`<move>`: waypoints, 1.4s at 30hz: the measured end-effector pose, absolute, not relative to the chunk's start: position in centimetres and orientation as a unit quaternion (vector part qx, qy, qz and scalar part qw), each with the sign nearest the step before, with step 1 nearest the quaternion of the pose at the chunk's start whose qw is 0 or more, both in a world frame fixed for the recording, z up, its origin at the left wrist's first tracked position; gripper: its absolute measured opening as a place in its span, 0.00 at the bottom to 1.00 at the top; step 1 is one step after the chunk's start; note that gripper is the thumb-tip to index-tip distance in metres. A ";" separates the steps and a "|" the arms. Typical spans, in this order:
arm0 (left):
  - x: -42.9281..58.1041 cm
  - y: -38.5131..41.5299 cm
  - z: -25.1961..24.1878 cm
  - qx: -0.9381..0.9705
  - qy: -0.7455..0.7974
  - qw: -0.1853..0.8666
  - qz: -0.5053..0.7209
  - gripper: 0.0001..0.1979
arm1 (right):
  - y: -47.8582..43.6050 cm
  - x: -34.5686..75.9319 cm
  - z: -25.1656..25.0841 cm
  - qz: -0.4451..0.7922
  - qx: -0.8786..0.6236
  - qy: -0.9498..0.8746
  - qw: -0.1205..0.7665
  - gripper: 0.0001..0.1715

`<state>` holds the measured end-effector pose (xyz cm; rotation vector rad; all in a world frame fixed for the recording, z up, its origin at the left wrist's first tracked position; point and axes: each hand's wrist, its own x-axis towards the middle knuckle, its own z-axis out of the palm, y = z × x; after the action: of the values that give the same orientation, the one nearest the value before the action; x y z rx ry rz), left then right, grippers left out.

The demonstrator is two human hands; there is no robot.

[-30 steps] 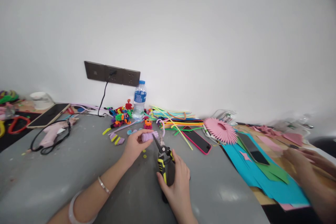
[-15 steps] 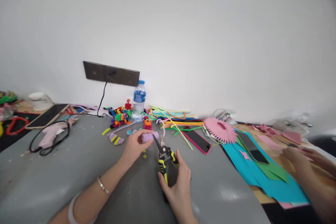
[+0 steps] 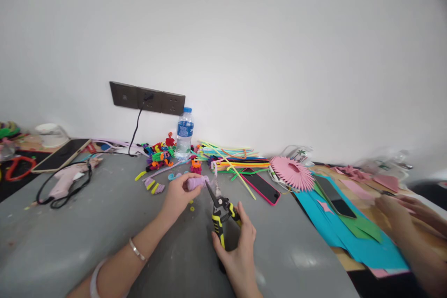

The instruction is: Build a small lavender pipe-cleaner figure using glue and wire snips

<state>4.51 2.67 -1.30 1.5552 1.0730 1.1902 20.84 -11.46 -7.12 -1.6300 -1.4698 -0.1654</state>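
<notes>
My left hand (image 3: 179,198) pinches a coiled lilac pipe cleaner (image 3: 196,182), with its loose end reaching toward the right. Yellow-and-black pliers (image 3: 220,216) sit in my right hand (image 3: 240,251), fingers wrapped round the spread handles. The jaws point up and left, close beside the coil's loose end; whether they touch it I cannot tell. Just behind my left hand lie a striped yellow-and-lilac piece (image 3: 153,186) and a small blue curl (image 3: 172,176). Tiny yellow bits (image 3: 192,208) rest on the grey table (image 3: 167,260) below the coil.
A water bottle (image 3: 185,134) stands by the wall near colourful pipe-cleaner figures (image 3: 160,156) and a bundle of pipe cleaners (image 3: 244,164). At left lies a pink glue gun (image 3: 64,181) with its cord. Rightward are a phone (image 3: 261,187), a pink paper fan (image 3: 291,173) and another person's hands (image 3: 394,209).
The pliers and my right hand have shifted slightly right and down, away from the coil. The lilac end now stretches toward the jaws. My left hand has hardly moved.
</notes>
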 end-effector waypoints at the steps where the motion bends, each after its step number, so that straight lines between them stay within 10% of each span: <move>1: 4.3 2.9 -1.3 0.623 0.442 0.432 0.480 0.14 | -11.6 20.9 -7.3 -0.068 -0.659 -0.588 0.464 0.47; 28: 4.0 3.3 -1.1 0.589 0.357 0.498 0.527 0.18 | -7.8 27.6 -4.9 -0.048 -0.694 -0.599 0.396 0.23; 42: 3.8 3.6 -1.1 0.612 0.353 0.493 0.508 0.13 | 1.1 22.0 4.1 0.446 -0.444 -0.597 0.498 0.24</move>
<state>3.78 3.59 -1.13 1.4834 0.8571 1.2316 21.95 1.13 4.07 -1.0746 -1.4454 1.0793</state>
